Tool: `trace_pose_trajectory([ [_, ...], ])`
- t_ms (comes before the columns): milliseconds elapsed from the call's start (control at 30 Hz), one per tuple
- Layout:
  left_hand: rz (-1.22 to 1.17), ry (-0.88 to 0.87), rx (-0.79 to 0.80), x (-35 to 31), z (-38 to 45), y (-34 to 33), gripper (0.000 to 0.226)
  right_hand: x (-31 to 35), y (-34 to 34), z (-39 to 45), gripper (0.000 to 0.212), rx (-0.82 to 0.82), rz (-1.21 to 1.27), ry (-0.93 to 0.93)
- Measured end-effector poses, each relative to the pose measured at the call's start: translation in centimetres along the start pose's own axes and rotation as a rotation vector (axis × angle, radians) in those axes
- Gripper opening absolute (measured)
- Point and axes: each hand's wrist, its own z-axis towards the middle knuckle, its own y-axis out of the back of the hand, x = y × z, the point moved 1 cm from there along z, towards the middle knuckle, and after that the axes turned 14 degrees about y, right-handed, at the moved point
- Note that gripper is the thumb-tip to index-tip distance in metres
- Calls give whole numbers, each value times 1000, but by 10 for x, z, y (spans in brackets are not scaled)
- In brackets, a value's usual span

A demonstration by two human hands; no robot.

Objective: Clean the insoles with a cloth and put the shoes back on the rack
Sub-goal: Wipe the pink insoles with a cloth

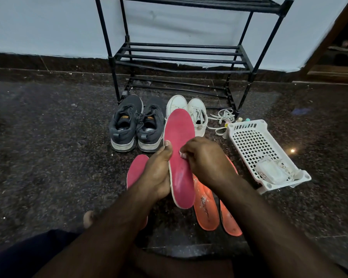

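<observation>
Left hand grips the raised pink insole; right hand pinches something white, mostly hidden, against its edge.

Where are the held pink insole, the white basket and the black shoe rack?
held pink insole (179,133): head view, on its upper half.
white basket (251,141): head view, on its perforated floor.
black shoe rack (179,55): head view, on a middle-shelf bar.

You are looking down at a dark speckled stone floor that meets a pale blue-white wall above a dark skirting band. A brown wooden door frame stands at far right, and a small light glints off the floor.
</observation>
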Motion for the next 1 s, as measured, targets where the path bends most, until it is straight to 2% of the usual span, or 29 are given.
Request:
trace_pose_trajectory([
  [167,12,-76,-70,-4,-1,-1,50,13,-4,-3,17,117,29,9],
  [333,9,-111,-91,-7,-3,-2,43,13,-1,-2,15,-79,47,-33],
  [467,-22,-127,-107,-10,-1,-1,32,24,-10,-5,16,-22,49,-30],
  [600,-40,-143,-114,-14,2,1,33,25,-5,-4,15,-36,186,-83],
  [700,-41,-144,-89,-12,0,-2,33,20,-3,-4,14,-138,96,-92],
  [800,-50,-158,-101,-11,1,1,31,28,-10,-6,18,-49,40,-69],
  [900,-56,-162,-110,-15,2,2,30,35,-9,-6,21,66,115,-54],
  [1000,-62,-149,-86,-15,1,2,34,25,1,-5,14,-31,267,-151],
])
